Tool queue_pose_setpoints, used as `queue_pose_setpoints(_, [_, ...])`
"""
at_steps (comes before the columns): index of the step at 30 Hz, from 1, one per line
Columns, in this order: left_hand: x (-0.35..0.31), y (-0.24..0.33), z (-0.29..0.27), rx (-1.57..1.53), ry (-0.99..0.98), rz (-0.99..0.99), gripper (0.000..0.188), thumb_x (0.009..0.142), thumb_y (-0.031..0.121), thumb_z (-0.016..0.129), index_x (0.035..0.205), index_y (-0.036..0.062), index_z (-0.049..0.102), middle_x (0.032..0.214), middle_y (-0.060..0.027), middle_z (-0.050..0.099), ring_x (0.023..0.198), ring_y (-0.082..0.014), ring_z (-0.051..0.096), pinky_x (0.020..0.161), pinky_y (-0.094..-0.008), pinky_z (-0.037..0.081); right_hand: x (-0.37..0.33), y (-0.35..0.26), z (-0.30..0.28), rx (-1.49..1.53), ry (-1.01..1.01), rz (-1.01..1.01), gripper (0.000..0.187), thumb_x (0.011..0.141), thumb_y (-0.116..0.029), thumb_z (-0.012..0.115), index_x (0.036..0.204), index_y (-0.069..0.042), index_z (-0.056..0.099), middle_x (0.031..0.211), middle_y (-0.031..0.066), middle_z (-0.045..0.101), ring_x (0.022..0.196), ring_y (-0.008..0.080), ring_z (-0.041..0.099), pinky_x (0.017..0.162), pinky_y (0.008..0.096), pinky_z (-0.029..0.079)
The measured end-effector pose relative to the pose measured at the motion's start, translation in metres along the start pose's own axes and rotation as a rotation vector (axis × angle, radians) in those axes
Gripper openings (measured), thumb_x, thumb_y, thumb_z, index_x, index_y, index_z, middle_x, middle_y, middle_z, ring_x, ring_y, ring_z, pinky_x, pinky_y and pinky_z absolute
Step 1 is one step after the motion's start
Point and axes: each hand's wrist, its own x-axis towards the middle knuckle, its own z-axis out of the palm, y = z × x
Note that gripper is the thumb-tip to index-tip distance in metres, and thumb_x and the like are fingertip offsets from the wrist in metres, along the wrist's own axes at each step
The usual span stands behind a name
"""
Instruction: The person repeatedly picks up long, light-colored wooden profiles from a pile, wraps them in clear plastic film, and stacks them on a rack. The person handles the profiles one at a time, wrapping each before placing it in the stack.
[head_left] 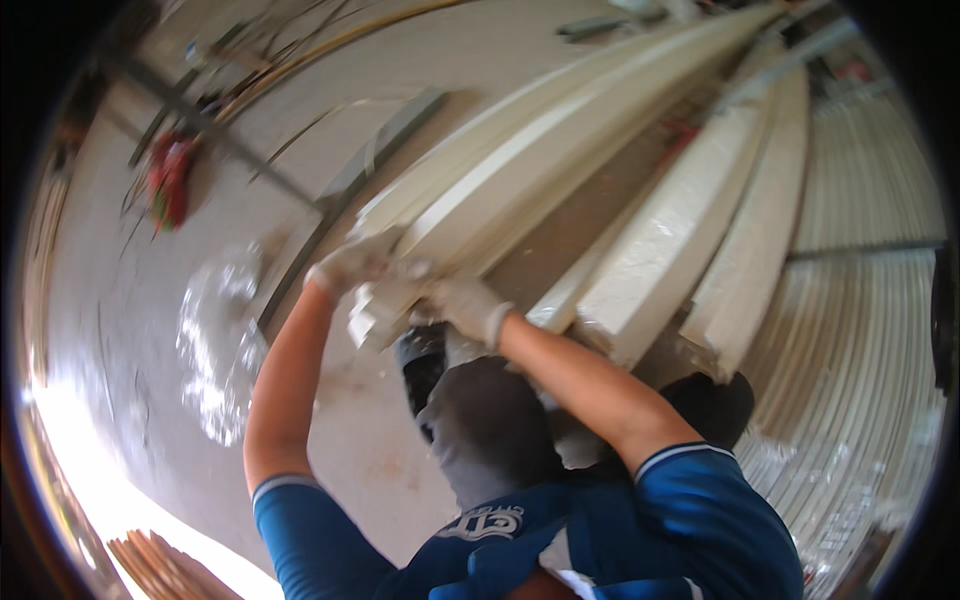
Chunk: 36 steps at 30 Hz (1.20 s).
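Long white strips, packed as a bundle (510, 200), reach from in front of me toward the far right. At their near end is a pale, jagged end piece (378, 318), possibly wrapping; blur hides its detail. My left hand (352, 264), in a whitish glove, is closed on the left side of this end. From the right, my right hand (466, 306), also gloved, grips the same end, its fingers close to the left hand's. Both sets of fingers are partly hidden and smeared.
Wrapped white bundles (660, 240) lie to the right, beside stacked strips (840, 400). Crumpled clear plastic (218, 345) rests on the floor at left, near a grey metal bar (345, 190). A red object (170, 180) lies farther left. My bent knee (490, 425) is below my hands.
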Motion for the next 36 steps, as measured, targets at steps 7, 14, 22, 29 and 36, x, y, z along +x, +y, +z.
queue_pose_setpoints(7, [0.003, 0.0, 0.048, 0.581, 0.418, -0.138, 0.097, 0.075, 0.054, 0.079, 0.143, -0.0033, 0.039, 0.117, -0.0306, 0.062, 0.116, -0.0471, 0.057, 0.094, -0.0487, 0.048, -0.023, -0.051, -0.028, -0.933, 0.038, 0.086, 0.037, 0.09, -0.042, 0.065, 0.105, -0.008, 0.072, 0.08, 0.0176, 0.07, 0.078, 0.0346, 0.069, 0.074, 0.0441, 0.054])
queue_pose_setpoints(14, [0.01, -0.006, 0.041, 0.574, 0.35, -0.127, 0.084, 0.082, 0.049, 0.076, 0.142, 0.0011, 0.04, 0.124, -0.0277, 0.061, 0.113, -0.0428, 0.062, 0.088, -0.0465, 0.053, -0.144, -0.184, -0.13, -1.012, 0.203, -0.294, 0.037, 0.092, -0.047, 0.066, 0.097, -0.011, 0.07, 0.082, 0.0081, 0.072, 0.075, 0.0198, 0.07, 0.069, 0.0358, 0.053])
queue_pose_setpoints(22, [0.011, -0.014, 0.039, 0.701, 0.354, -0.124, 0.083, 0.09, 0.036, 0.072, 0.151, 0.0013, 0.028, 0.116, -0.0266, 0.066, 0.108, -0.0389, 0.067, 0.084, -0.0385, 0.054, -0.326, -0.207, -0.299, -0.942, 1.008, -0.284, 0.027, 0.091, -0.03, 0.07, 0.101, -0.005, 0.072, 0.084, 0.0088, 0.072, 0.078, 0.0168, 0.069, 0.07, 0.03, 0.052])
queue_pose_setpoints(29, [0.009, -0.014, 0.039, 0.454, 0.345, -0.247, 0.092, 0.087, 0.054, 0.072, 0.148, -0.0029, 0.032, 0.124, -0.0275, 0.062, 0.115, -0.0398, 0.062, 0.092, -0.0422, 0.051, -0.352, -0.157, -0.327, -0.843, 1.025, -0.145, 0.026, 0.089, -0.024, 0.073, 0.101, -0.001, 0.071, 0.088, 0.0125, 0.074, 0.08, 0.0191, 0.072, 0.074, 0.0306, 0.054])
queue_pose_setpoints(36, [0.0, -0.059, 0.028, 0.203, 0.278, -0.234, 0.079, 0.08, -0.02, 0.04, 0.154, -0.0065, 0.015, 0.137, -0.0179, 0.051, 0.121, -0.0229, 0.058, 0.101, -0.0295, 0.048, -0.348, -0.155, -0.32, -0.867, 0.953, -0.09, 0.024, 0.09, -0.021, 0.071, 0.101, 0.001, 0.071, 0.087, 0.0155, 0.072, 0.077, 0.0218, 0.07, 0.073, 0.0329, 0.053])
